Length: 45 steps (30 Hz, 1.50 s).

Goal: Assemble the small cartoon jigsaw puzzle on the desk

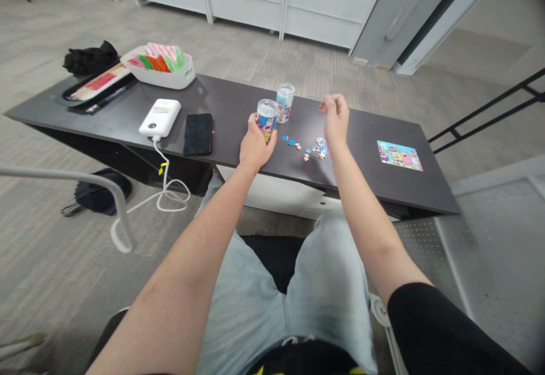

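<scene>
My left hand [256, 147] is closed around a clear plastic jar [267, 118] with a colourful cartoon picture on it, upright at the table. Just behind it stands a second clear jar [285, 102] with a similar picture. My right hand [336, 115] is raised over the table to the right of the jars, its fingers curled inward; whatever they may hold is hidden. Below and left of that hand lies a small heap of jigsaw pieces [318, 149], with a few blue and tan pieces [292, 143] strung out towards the held jar.
On the dark table [361, 176] a cartoon picture card [399, 155] lies at the right. Leftward are a black phone [198, 134], a white power bank [160, 117] with its cable hanging off the front edge, a white basket [170, 79] of colourful items, and a black tray [91, 90].
</scene>
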{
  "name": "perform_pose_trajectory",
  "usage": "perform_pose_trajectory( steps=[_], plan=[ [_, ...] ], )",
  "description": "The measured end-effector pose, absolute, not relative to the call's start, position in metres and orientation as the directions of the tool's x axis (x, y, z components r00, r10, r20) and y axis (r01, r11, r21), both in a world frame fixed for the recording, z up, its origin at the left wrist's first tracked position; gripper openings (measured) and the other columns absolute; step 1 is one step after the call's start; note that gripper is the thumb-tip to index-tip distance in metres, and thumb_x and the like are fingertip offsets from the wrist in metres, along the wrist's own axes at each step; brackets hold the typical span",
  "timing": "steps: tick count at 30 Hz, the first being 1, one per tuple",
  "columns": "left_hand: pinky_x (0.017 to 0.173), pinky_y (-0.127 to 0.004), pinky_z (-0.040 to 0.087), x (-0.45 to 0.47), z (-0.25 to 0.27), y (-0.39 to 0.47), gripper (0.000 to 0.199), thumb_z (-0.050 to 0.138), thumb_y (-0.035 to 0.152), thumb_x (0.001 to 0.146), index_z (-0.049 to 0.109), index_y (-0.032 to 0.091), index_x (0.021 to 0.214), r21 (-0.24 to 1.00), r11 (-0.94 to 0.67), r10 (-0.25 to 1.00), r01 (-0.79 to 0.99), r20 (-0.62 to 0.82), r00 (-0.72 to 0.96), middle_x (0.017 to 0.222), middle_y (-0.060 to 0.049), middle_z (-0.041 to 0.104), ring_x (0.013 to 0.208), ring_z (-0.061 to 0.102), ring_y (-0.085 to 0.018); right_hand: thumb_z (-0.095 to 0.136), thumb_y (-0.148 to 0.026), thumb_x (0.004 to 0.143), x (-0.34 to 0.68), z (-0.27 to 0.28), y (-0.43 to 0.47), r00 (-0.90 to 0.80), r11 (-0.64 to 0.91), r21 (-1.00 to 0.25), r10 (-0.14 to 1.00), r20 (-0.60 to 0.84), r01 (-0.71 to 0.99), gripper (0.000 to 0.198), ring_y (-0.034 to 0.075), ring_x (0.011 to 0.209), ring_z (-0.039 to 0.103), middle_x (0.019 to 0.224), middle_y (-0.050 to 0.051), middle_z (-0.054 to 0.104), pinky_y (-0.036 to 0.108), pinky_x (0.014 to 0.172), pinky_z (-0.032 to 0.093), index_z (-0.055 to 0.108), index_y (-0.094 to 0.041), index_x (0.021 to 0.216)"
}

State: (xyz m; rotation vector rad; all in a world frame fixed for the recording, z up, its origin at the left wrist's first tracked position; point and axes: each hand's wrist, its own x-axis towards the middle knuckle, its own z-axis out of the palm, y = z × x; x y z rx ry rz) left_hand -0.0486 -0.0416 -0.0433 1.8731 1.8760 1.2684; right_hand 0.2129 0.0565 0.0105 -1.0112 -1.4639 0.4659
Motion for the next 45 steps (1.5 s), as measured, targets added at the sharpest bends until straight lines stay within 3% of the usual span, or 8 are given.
perform_pose_trajectory(
  steps=[2, 5, 11, 15, 20, 30, 39, 45],
  plan=[
    [0.143, -0.07, 0.061, -0.05, -0.047, -0.038, 0.09, 0.07, 0.042, 0.116, 0.026, 0.012, 0.189, 0.739, -0.151, 0.881, 0.657, 0.402, -0.249, 0.182, -0.038, 0.066, 0.16, 0.08, -0.05, 0.058, -0.116, 0.101, 0.244, -0.006, 0.023, 0.06, 0.428, -0.69, 0.824, 0.563, 0.583, 0.089, 0.041, 0.135, 0.08, 0.134, 0.015, 0.083, 0.072, 0.136, 0.053, 0.074, -0.031, 0.122],
    [0.146, -0.074, 0.058, -0.052, -0.049, -0.034, 0.093, 0.07, 0.038, 0.114, 0.022, 0.016, 0.191, 0.801, -0.148, 0.879, 0.58, 0.375, -0.293, 0.184, -0.037, 0.065, 0.161, 0.08, -0.049, 0.081, -0.104, 0.095, 0.275, -0.028, -0.022, -0.095, 0.251, -0.511, 0.946, 0.311, 0.822, 0.116, 0.057, 0.179, 0.058, 0.187, 0.035, 0.064, 0.079, 0.149, 0.04, 0.068, -0.017, 0.172],
    [0.155, -0.07, 0.047, -0.056, -0.05, -0.028, 0.098, 0.072, 0.026, 0.106, 0.024, 0.017, 0.191, 0.847, -0.187, 0.87, 0.498, 0.378, -0.317, 0.192, -0.035, 0.056, 0.175, 0.07, -0.044, 0.084, -0.09, 0.106, 0.255, -0.036, -0.031, -0.357, 0.361, -0.319, 0.931, 0.074, 0.876, 0.131, 0.055, 0.199, 0.031, 0.21, 0.034, 0.036, 0.074, 0.162, 0.024, 0.043, -0.009, 0.202],
    [0.158, -0.073, 0.041, -0.058, -0.049, -0.026, 0.099, 0.071, 0.024, 0.105, 0.023, 0.014, 0.191, 0.865, -0.157, 0.859, 0.476, 0.358, -0.366, 0.19, -0.036, 0.057, 0.18, 0.064, -0.045, 0.084, -0.084, 0.111, 0.215, -0.03, -0.004, -0.516, 0.515, -0.34, 0.851, 0.096, 0.787, 0.121, 0.053, 0.196, 0.039, 0.208, 0.029, 0.044, 0.074, 0.161, 0.029, 0.048, -0.011, 0.201],
    [0.158, -0.071, 0.041, -0.059, -0.047, -0.027, 0.099, 0.072, 0.025, 0.104, 0.027, 0.01, 0.19, 0.827, -0.147, 0.866, 0.543, 0.373, -0.333, 0.194, -0.039, 0.052, 0.183, 0.059, -0.047, 0.075, -0.059, 0.125, 0.179, -0.025, 0.009, -0.66, 0.662, -0.345, 0.738, 0.143, 0.666, 0.069, 0.044, 0.189, 0.051, 0.202, 0.014, 0.059, 0.068, 0.157, 0.036, 0.071, -0.03, 0.188],
    [0.159, -0.07, 0.04, -0.063, -0.05, -0.023, 0.1, 0.072, 0.029, 0.104, 0.027, 0.01, 0.191, 0.814, -0.144, 0.875, 0.562, 0.37, -0.312, 0.195, -0.038, 0.05, 0.185, 0.057, -0.047, 0.076, -0.045, 0.123, 0.203, -0.027, -0.004, -0.643, 0.675, -0.309, 0.735, 0.214, 0.67, 0.021, 0.043, 0.14, 0.069, 0.153, 0.018, 0.078, 0.06, 0.125, 0.054, 0.08, -0.028, 0.135],
    [0.161, -0.065, 0.039, -0.064, -0.053, -0.021, 0.103, 0.075, 0.028, 0.102, 0.028, 0.011, 0.192, 0.798, -0.143, 0.871, 0.585, 0.381, -0.308, 0.196, -0.036, 0.051, 0.187, 0.055, -0.045, 0.077, -0.054, 0.123, 0.217, -0.02, -0.015, -0.597, 0.623, -0.254, 0.782, 0.179, 0.74, 0.037, 0.04, 0.126, 0.071, 0.127, 0.015, 0.08, 0.054, 0.117, 0.054, 0.068, -0.029, 0.097],
    [0.162, -0.069, 0.037, -0.065, -0.056, -0.019, 0.101, 0.075, 0.026, 0.101, 0.031, 0.014, 0.192, 0.801, -0.172, 0.863, 0.574, 0.403, -0.304, 0.197, -0.034, 0.052, 0.189, 0.053, -0.046, 0.072, -0.058, 0.123, 0.213, -0.012, -0.023, -0.545, 0.58, -0.234, 0.814, 0.203, 0.78, 0.032, 0.044, 0.132, 0.074, 0.135, 0.018, 0.084, 0.059, 0.122, 0.055, 0.08, -0.028, 0.12]
  ],
)
